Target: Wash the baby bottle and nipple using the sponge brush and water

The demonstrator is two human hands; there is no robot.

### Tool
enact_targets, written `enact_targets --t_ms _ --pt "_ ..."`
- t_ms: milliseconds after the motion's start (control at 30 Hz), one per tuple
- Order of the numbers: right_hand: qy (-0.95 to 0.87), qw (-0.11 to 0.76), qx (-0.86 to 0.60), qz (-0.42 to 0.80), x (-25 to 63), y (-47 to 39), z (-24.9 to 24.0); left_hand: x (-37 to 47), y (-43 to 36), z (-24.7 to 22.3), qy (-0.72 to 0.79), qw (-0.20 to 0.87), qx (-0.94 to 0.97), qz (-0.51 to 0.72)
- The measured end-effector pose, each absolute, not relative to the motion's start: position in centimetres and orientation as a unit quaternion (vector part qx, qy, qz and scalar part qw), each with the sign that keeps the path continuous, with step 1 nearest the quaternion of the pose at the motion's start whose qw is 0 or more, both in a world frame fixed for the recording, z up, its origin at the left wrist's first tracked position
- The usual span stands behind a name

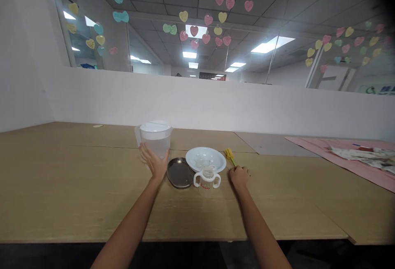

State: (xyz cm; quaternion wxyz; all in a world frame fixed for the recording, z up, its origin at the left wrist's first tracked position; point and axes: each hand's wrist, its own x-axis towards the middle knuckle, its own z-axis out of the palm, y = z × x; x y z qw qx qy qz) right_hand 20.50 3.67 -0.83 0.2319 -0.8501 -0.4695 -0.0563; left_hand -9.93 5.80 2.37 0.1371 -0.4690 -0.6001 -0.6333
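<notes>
My left hand is wrapped against the near side of a clear plastic pitcher with a white lid, which stands upright on the table. My right hand rests low at the table with its fingers curled on the green handle of a bottle brush, its yellow head pointing away from me. Between my hands stands a small clear baby bottle with two white handles and an open top. Behind it lies a white bowl with a few small clear and white pieces inside. A dark metal tray sits beside the pitcher.
The brown table spans the view, its front edge close to me. At the right, a pink cloth carries a crumpled whitish cloth. A white wall closes off the back, with glass and heart-shaped notes above.
</notes>
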Motion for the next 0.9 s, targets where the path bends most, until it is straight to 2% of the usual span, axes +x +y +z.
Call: enact_targets --t_ms 100,267,400,633,900 --pt "-0.472 0.214 -0.853 -0.061 20.5 3.5 -0.8 -7.8 4.5 2.9 -0.464 0.161 -0.609 -0.623" --pt "-0.493 0.210 -0.841 -0.081 20.6 3.6 -1.3 -3.8 3.8 3.0 -0.341 -0.009 -0.847 -0.407" --pt "-0.506 0.210 -0.832 -0.090 20.7 3.9 -1.8 -2.4 4.5 2.9 -0.352 -0.083 -0.868 -0.340" --pt "-0.503 0.248 -0.826 -0.047 21.3 4.1 -2.2 -2.0 5.7 4.0 -0.413 -0.089 -0.853 -0.306" --pt "-0.492 0.264 -0.829 -0.033 21.3 3.7 -2.0 -1.3 7.7 5.7 -0.428 -0.250 -0.818 -0.292"
